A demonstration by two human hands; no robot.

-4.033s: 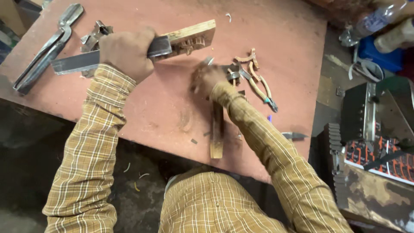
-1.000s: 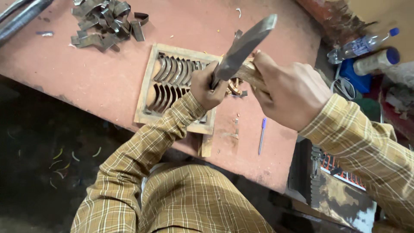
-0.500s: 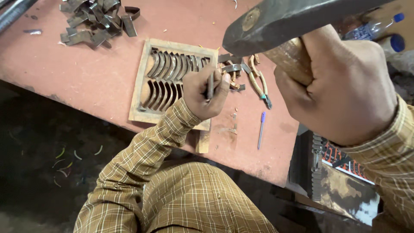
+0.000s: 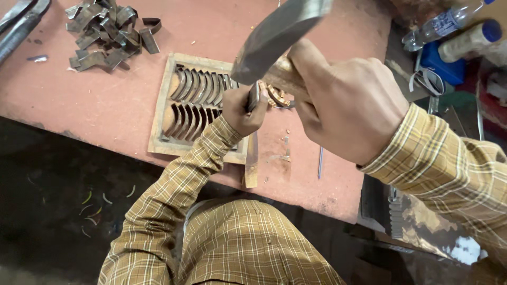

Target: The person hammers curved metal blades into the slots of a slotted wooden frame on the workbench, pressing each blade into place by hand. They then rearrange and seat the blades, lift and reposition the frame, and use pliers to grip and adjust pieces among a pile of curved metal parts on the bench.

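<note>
The right hand (image 4: 351, 103) was wrapped tight around the wooden handle of a hammer (image 4: 277, 34), its grey metal head raised close to the camera above the table (image 4: 105, 105). The left hand (image 4: 240, 108) was closed around a thin metal chisel (image 4: 253, 96), held upright at the right edge of a square wooden frame (image 4: 198, 105) filled with curved metal strips. A heap of bent metal strips (image 4: 108, 34) lay near the table's far left corner.

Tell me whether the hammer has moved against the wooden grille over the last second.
Yes. The hammer in the right hand has risen toward the camera, above the wooden grille on the bench.
</note>
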